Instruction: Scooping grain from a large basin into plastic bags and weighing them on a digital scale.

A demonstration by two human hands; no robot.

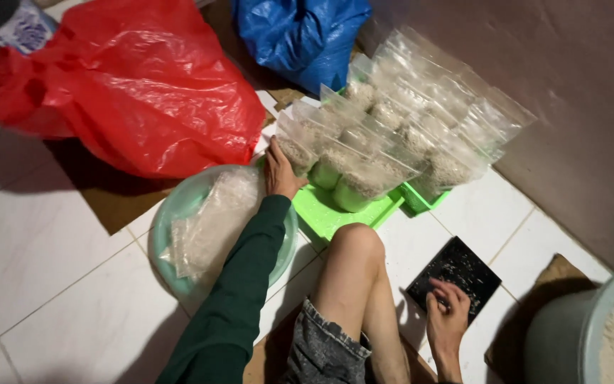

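Red plastic sack (126,85) is lying at 10 o'clock, blue sack (300,32) at 12. Green tray (335,210) w/ clear filled bags (399,128) is sitting centre to 1 o'clock. Pale basin (172,213) holding a loose bag is resting at 8 o'clock. Grey bucket (580,334) is standing at 4. Left hand (281,171) is touching a filled bag at tray's edge; grip probably closing, can't tell. Right hand (448,309), fingers curling, is pressing on black flat slab (456,274) at 5 o'clock.
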